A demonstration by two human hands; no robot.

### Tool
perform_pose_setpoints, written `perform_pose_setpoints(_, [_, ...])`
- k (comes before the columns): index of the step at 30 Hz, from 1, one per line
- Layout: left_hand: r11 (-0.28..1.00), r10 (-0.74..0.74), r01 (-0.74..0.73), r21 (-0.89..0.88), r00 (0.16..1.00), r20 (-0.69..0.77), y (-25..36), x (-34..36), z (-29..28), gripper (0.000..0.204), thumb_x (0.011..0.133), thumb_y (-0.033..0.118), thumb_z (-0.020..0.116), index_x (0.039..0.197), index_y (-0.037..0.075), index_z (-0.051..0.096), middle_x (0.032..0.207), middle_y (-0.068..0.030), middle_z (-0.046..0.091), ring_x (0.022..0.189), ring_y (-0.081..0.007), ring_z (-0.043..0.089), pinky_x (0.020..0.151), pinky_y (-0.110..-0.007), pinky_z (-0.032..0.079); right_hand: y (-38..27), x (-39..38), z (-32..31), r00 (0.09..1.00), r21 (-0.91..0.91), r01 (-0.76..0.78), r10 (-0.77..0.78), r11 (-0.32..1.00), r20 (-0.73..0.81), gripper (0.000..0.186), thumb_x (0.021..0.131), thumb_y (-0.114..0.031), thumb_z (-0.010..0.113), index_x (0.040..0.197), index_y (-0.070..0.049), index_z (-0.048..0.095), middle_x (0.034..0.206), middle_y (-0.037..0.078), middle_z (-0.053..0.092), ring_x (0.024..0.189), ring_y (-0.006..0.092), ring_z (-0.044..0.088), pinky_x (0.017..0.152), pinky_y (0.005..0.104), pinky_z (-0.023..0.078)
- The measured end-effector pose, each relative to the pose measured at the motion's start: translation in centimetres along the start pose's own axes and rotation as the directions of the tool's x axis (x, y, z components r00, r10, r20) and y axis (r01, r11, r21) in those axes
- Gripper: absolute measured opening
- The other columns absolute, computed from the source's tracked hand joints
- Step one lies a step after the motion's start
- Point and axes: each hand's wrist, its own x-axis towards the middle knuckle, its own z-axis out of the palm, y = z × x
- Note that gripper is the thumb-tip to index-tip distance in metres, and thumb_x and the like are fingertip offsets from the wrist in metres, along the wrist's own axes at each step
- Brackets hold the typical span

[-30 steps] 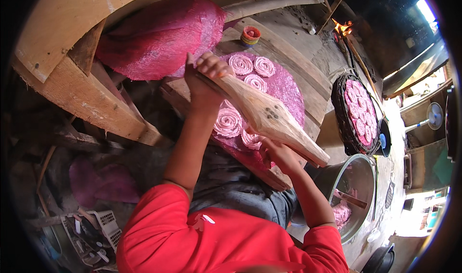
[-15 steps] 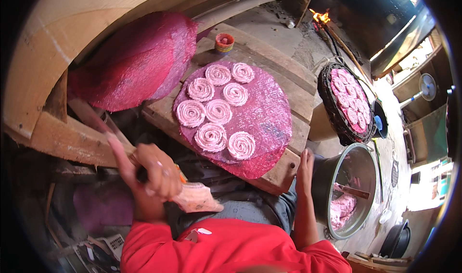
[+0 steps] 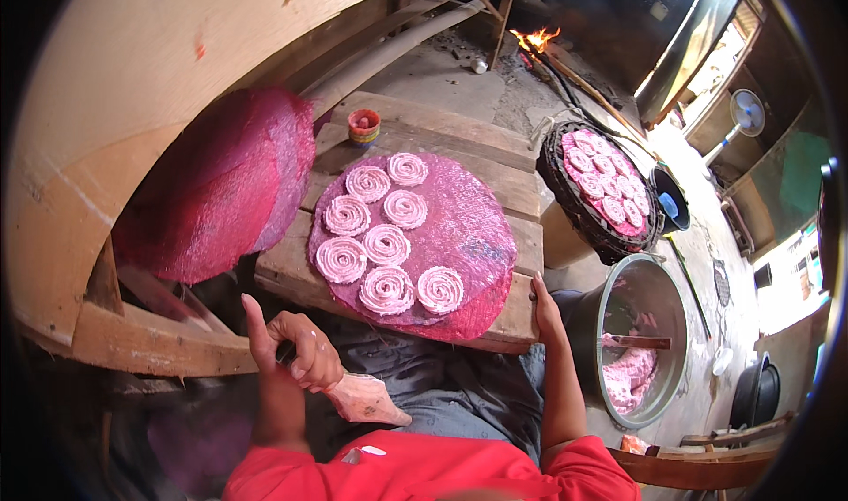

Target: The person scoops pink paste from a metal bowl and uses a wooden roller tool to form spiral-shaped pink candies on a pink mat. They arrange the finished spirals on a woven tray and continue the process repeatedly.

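Note:
My left hand (image 3: 305, 349) is closed around the upper part of a piping bag (image 3: 367, 400) with pink paste in it, thumb raised. The bag's narrow end points right, over my lap. In front of me a round pink mesh sheet (image 3: 464, 227) lies on a wooden plank table (image 3: 499, 176). Several piped pink spirals (image 3: 387, 289) sit on its left and near parts; the right part shows bare mesh. My right hand (image 3: 546, 308) rests against the table's right edge, fingers stretched out and holding nothing.
More pink mesh sheets (image 3: 221, 183) lean at the left, beside a small red cup (image 3: 363, 128). To the right stands a grey tub (image 3: 682, 324) with pink paste and a wooden-handled tool (image 3: 640, 342). A dark round rack (image 3: 549, 161) carries more spirals. A fire (image 3: 533, 40) burns at the back.
The view has shifted, so the table and mesh sheet appear turned and slightly lower. My left hand, blurred before, is steadier and still grips the bag. The spirals look the same.

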Motion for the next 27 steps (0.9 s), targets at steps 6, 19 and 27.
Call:
perform_pose_setpoints(6, [0.994,-0.105,0.105,-0.035,0.994,-0.017,0.1,0.7,-2.0,0.093,0.086,0.08,0.006,0.059,0.002,0.049,0.05,-0.0135,0.05,0.039,-0.0258,0.044,0.041,-0.04,0.039,-2.4,4.5,-2.3,0.997,-0.008,0.069,-0.069,0.998,0.033,0.072,0.097,-0.054,0.043,0.143,0.001,0.038,0.144,0.008,0.044,0.123,0.0169,0.049,0.104,0.0299,0.038])
perform_pose_setpoints(19, [0.958,-0.239,0.225,-0.178,0.969,-0.058,-0.5,2.3,-4.7,0.093,0.086,0.08,0.009,0.063,0.001,0.052,0.051,-0.0144,0.051,0.043,-0.026,0.048,0.05,-0.04,0.042,-3.9,6.1,-4.1,0.994,-0.085,0.107,-0.104,0.991,0.044,0.067,0.099,-0.045,0.045,0.147,-0.001,0.033,0.15,0.006,0.035,0.132,0.0163,0.038,0.108,0.0284,0.031])
perform_pose_setpoints(27, [0.977,-0.203,0.192,-0.089,0.967,-0.151,0.8,-0.5,-3.6,0.093,0.087,0.078,0.007,0.063,0.002,0.054,0.051,-0.0138,0.052,0.045,-0.0267,0.051,0.053,-0.041,0.044,-4.6,6.5,-3.9,0.988,-0.068,0.152,-0.15,0.986,0.032,0.051,0.099,-0.042,0.048,0.133,-0.004,0.052,0.117,-0.002,0.057,0.107,0.0092,0.05,0.098,0.0239,0.036])
